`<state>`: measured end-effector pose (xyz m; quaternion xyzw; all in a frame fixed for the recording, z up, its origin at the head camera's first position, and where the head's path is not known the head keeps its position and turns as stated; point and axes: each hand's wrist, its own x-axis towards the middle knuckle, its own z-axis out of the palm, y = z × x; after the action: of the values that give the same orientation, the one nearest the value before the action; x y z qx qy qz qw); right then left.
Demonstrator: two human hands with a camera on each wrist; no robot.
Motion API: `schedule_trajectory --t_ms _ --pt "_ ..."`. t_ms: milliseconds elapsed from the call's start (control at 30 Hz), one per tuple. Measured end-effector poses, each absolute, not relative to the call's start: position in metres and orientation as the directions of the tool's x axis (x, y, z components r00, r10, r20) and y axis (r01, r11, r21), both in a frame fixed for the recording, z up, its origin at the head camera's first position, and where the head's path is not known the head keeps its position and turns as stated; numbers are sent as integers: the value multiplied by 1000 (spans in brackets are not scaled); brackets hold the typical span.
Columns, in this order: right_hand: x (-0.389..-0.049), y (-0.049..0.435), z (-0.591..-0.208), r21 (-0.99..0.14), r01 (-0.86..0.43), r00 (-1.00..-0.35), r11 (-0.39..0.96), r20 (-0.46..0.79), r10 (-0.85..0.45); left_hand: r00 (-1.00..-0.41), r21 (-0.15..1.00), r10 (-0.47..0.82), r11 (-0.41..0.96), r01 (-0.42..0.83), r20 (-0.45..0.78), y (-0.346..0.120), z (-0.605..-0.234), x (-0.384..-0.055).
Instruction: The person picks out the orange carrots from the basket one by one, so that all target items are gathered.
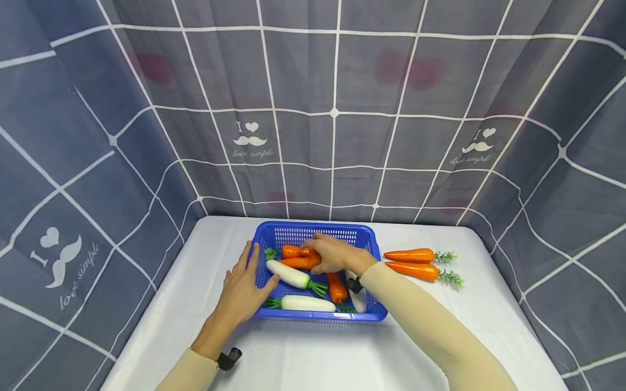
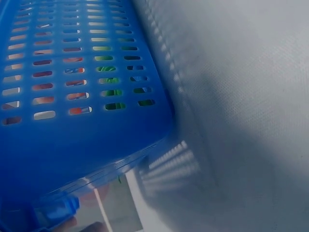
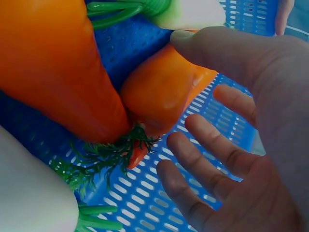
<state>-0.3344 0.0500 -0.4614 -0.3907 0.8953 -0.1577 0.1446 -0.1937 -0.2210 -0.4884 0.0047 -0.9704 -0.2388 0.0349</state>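
Note:
A blue plastic basket (image 1: 320, 315) with slotted walls holds several toy carrots and white radishes. My left hand (image 1: 243, 293) lies along the basket's left rim, fingers extended. In the left wrist view only the basket's outer wall (image 2: 82, 137) shows clearly. Inside the basket, my right hand (image 1: 337, 255) reaches over two carrots (image 1: 302, 263) near the back. In the right wrist view its thumb lies by a carrot (image 3: 157, 92), and the other fingers spread apart, gripping nothing. A white radish (image 1: 288, 273) and another carrot (image 1: 337, 288) lie in front of the right hand.
Two carrots (image 1: 413, 270) with leafy tops lie on the white tabletop (image 1: 440, 320) right of the basket. Another white radish (image 1: 308, 303) lies along the basket's front wall, and one (image 1: 361, 300) is partly under my right wrist. Grey checked curtains (image 1: 303, 136) surround the table.

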Motion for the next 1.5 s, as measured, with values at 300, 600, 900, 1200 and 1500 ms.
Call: schedule_trajectory --t_ms 300,600,900,1200,1500 --pt "-337 42 -471 -367 -681 -628 633 -151 -764 -998 472 -30 882 2 59 -224 -486 -190" --pt "-334 36 -475 -336 -697 -634 633 -123 -763 -998 467 -22 884 7 58 -223 -489 -193" --pt "-331 37 -477 -344 -696 -636 631 -113 -763 -999 474 -19 880 -2 31 -223 -487 -189" --pt "-332 41 -473 -327 -690 -647 646 -123 -753 -999 478 -20 878 2 40 -218 -486 -190" --pt "-330 46 -468 -347 -680 -661 645 -90 -745 -999 463 -29 886 -7 39 -219 -486 -192"
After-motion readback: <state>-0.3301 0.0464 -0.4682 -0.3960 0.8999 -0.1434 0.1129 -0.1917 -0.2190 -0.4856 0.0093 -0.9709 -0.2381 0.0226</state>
